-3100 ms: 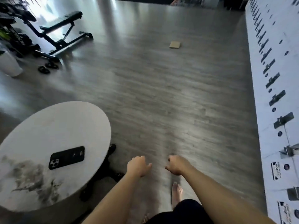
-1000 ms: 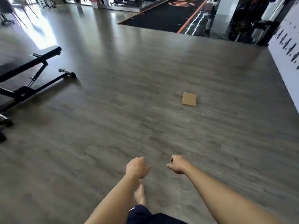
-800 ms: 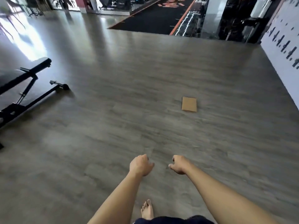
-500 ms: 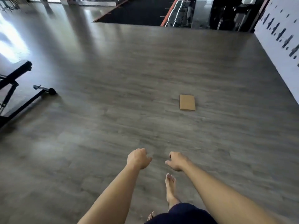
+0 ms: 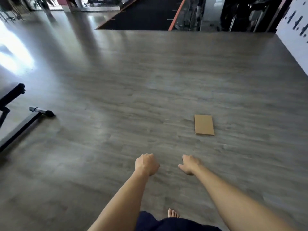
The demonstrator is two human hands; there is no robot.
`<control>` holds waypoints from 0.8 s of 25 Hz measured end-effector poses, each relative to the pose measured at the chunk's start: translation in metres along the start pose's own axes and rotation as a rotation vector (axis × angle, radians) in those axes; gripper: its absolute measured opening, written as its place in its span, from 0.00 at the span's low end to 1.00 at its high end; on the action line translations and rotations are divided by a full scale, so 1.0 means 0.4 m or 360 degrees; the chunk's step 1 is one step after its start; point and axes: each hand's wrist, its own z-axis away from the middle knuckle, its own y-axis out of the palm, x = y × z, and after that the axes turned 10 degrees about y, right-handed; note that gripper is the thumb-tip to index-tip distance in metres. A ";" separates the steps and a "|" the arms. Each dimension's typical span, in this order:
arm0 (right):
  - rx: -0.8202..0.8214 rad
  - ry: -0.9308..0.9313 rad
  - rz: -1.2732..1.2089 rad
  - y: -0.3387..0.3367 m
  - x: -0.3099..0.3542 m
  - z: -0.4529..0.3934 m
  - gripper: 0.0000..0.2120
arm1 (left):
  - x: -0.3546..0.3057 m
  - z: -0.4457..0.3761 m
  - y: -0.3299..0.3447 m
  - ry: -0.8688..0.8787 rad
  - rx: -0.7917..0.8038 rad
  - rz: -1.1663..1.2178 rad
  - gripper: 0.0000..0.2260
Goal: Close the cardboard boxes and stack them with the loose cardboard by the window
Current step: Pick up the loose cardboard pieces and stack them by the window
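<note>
A flat brown piece of cardboard (image 5: pixel 204 124) lies alone on the grey wood floor, ahead and a little to the right. My left hand (image 5: pixel 146 164) is held out low in front of me, curled into a loose fist with nothing in it. My right hand (image 5: pixel 189 164) hangs beside it with fingers curled downward and thumb out, also holding nothing. Both hands are well short of the cardboard. No cardboard box is in view.
A black weight bench (image 5: pixel 15 114) stands at the left edge, its foot bar sticking out onto the floor. A white wall panel with dark marks (image 5: pixel 295 34) runs along the right. A black mat (image 5: pixel 143 17) and dark gym machines lie far ahead. My bare foot (image 5: pixel 173 213) shows below.
I have walked forward across the floor; the round table and phone dropped out of view, the bench slid left, and the cardboard came nearer. Both hands stayed curled and empty.
</note>
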 end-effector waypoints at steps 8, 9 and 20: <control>0.0113 0.0073 -0.0071 -0.235 0.162 -0.368 0.23 | 0.114 -0.458 -0.196 0.0082 0.0189 -0.0065 0.17; 0.0106 0.0118 -0.0099 -0.271 0.172 -0.412 0.23 | 0.117 -0.523 -0.232 0.0126 0.0185 -0.0090 0.18; 0.0061 0.0655 -0.0544 -0.615 0.160 -0.734 0.22 | -0.018 -1.123 -0.586 0.0665 0.0252 -0.0386 0.17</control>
